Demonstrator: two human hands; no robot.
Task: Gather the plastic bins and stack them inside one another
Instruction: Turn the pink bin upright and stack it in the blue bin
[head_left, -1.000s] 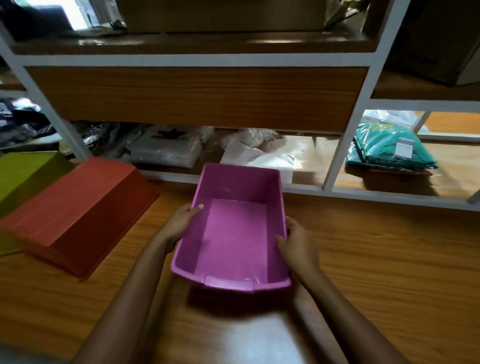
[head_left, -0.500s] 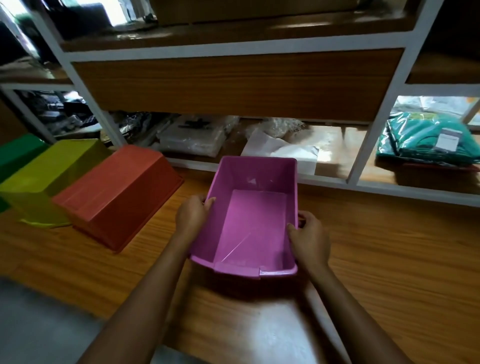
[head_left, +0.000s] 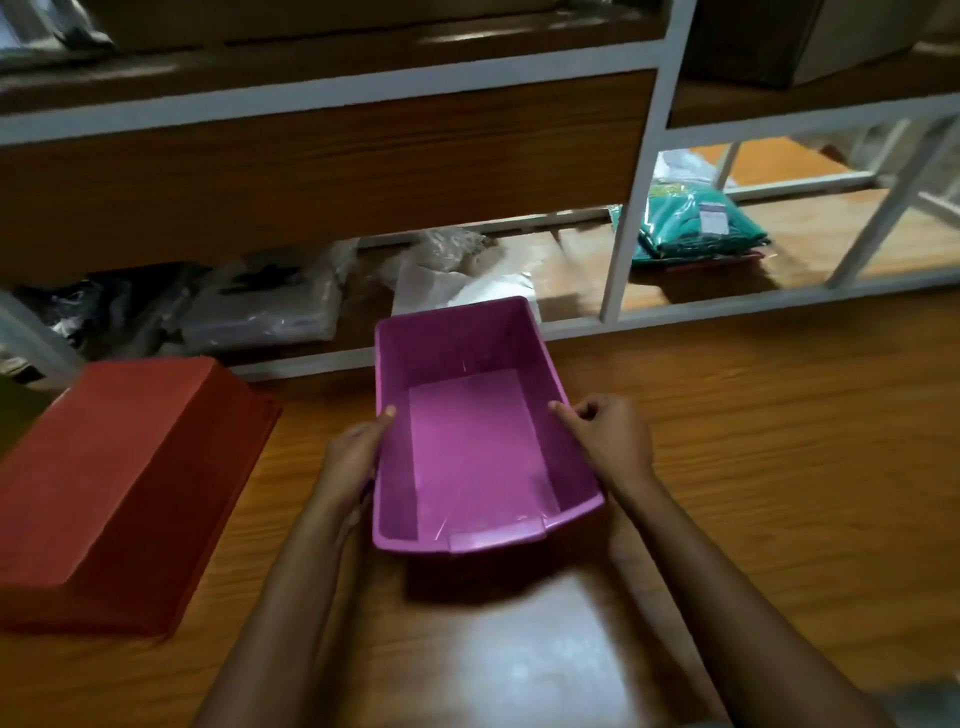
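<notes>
**Open wood on the right, red bin blocking the left**

The wooden worktop (head_left: 779, 441) offers free passage across the right half of the frame and at lower centre. At left an upturned red bin (head_left: 119, 483) fills the space, leaving a narrow strip between it and the left hand (head_left: 353, 457) gripping the pink bin (head_left: 467, 441). Across the upper frame, the white shelf frame (head_left: 631, 208) and bagged goods (head_left: 260, 306) close the way.
</notes>
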